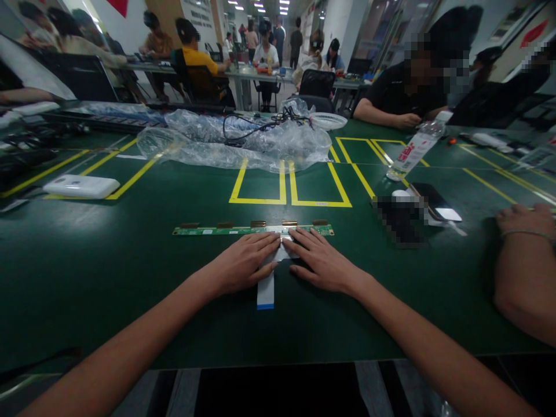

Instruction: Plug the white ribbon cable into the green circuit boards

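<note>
A long, narrow green circuit board (208,231) lies across the green table in front of me, with several copper-brown tabs along its far edge. From its near side a white flat ribbon cable (266,289) runs toward me and ends in a blue strip. My left hand (243,260) rests flat with fingers stretched over the cable's upper part and the board's near edge. Opposite it, my right hand (324,260) lies with fingers spread, its fingertips at the board and the folded part of the cable. Both hands partly cover where cable and board meet.
Beyond the board, yellow tape (260,201) marks rectangles, and crumpled clear plastic wrap (243,142) lies with black cables. A white device (81,186) sits at left. At right are a tilted bottle (414,149), a phone (428,200) and another person's arm (527,272). People sit behind.
</note>
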The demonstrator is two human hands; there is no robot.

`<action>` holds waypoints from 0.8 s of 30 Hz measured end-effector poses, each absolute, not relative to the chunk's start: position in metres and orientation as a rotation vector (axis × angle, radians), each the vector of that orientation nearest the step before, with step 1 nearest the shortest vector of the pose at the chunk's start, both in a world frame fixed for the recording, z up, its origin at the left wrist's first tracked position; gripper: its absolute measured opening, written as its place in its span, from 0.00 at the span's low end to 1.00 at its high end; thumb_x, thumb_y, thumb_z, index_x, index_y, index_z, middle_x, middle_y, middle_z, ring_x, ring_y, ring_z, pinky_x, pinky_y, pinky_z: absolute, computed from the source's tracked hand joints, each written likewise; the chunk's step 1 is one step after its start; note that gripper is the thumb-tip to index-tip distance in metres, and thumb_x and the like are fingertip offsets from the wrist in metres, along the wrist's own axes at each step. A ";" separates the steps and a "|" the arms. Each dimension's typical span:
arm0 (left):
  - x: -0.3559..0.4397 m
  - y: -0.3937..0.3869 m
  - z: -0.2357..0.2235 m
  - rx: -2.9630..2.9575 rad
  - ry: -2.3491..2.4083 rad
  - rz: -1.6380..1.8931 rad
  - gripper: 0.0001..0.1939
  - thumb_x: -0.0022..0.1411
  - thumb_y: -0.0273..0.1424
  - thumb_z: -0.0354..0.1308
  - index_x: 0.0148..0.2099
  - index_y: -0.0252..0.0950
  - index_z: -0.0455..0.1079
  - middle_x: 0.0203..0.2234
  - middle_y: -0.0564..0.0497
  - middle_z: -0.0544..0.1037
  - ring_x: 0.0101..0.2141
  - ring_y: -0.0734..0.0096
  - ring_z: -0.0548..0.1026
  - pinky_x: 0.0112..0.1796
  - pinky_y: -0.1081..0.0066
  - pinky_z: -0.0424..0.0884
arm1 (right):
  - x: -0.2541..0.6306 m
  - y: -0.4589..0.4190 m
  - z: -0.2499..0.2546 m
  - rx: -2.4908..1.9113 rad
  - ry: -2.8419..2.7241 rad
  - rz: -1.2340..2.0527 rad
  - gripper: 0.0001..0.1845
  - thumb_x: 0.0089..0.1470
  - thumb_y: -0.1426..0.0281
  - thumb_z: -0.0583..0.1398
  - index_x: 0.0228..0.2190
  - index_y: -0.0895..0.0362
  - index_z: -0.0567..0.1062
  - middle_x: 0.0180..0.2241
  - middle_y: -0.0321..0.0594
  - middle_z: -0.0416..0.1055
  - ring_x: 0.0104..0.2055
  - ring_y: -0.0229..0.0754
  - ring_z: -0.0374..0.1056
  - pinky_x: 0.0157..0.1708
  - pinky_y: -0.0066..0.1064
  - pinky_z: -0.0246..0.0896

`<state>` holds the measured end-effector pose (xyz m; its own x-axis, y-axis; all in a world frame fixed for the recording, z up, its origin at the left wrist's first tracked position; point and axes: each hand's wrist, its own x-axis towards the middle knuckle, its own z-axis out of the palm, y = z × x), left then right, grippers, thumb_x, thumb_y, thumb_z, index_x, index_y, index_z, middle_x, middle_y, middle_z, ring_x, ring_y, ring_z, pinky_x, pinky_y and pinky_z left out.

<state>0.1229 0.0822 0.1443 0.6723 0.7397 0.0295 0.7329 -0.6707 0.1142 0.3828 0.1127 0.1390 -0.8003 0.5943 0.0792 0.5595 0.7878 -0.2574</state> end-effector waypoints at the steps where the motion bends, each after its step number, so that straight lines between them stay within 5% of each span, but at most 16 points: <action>1: 0.124 0.082 0.144 2.806 1.238 0.114 0.32 0.76 0.45 0.41 0.72 0.30 0.54 0.68 0.40 0.58 0.67 0.57 0.56 0.65 0.57 0.54 | 0.385 0.115 0.139 -0.911 -2.803 0.356 0.35 0.66 0.56 0.54 0.68 0.56 0.56 0.70 0.50 0.50 0.72 0.53 0.44 0.69 0.53 0.40; 6: 0.130 0.079 0.142 2.843 1.278 0.105 0.31 0.75 0.44 0.44 0.71 0.30 0.56 0.67 0.40 0.60 0.66 0.56 0.59 0.64 0.57 0.57 | 0.392 0.120 0.140 -0.879 -2.774 0.390 0.30 0.66 0.59 0.54 0.64 0.57 0.64 0.68 0.50 0.55 0.71 0.51 0.49 0.69 0.50 0.45; 24: 0.130 0.081 0.140 2.863 1.270 0.121 0.31 0.74 0.42 0.46 0.70 0.26 0.56 0.66 0.36 0.60 0.65 0.54 0.60 0.63 0.58 0.57 | 0.386 0.117 0.137 -0.909 -2.779 0.232 0.29 0.64 0.59 0.56 0.63 0.56 0.66 0.66 0.53 0.58 0.68 0.56 0.53 0.65 0.53 0.51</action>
<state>0.1303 0.0811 0.1400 0.6688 0.7404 0.0674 0.7398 -0.6717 0.0380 0.3860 0.1169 0.1369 -0.7885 0.5970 0.1479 0.5643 0.7978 -0.2122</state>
